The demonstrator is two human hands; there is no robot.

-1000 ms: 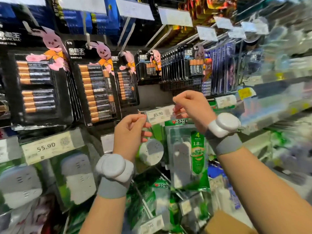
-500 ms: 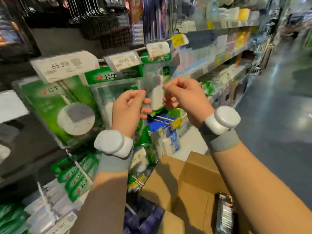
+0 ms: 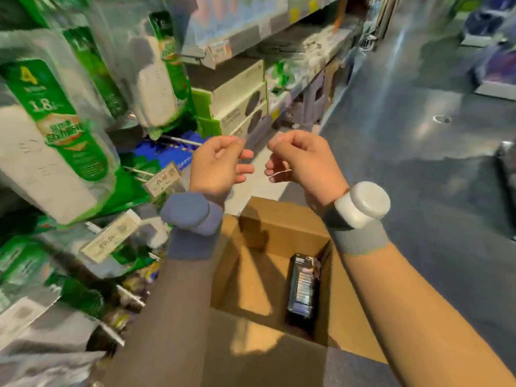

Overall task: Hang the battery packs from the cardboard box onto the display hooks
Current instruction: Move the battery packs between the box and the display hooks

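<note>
Cardboard box (image 3: 279, 227), one battery pack (image 3: 303, 289)

Green packets (image 3: 55, 121) blurred; price tag (image 3: 163, 178) unreadable; battery pack (image 3: 303, 291) print too small; cardboard box (image 3: 279, 227) partly hidden; whether left hand (image 3: 217, 163) or right hand (image 3: 301, 160) pinches anything unclear

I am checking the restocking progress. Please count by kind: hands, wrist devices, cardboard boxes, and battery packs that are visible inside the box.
Hands: 2, left hand, right hand
Wrist devices: 2, left wrist device, right wrist device
Cardboard box: 1
Battery pack: 1 visible; others beneath cannot be told
Total: 6
</note>
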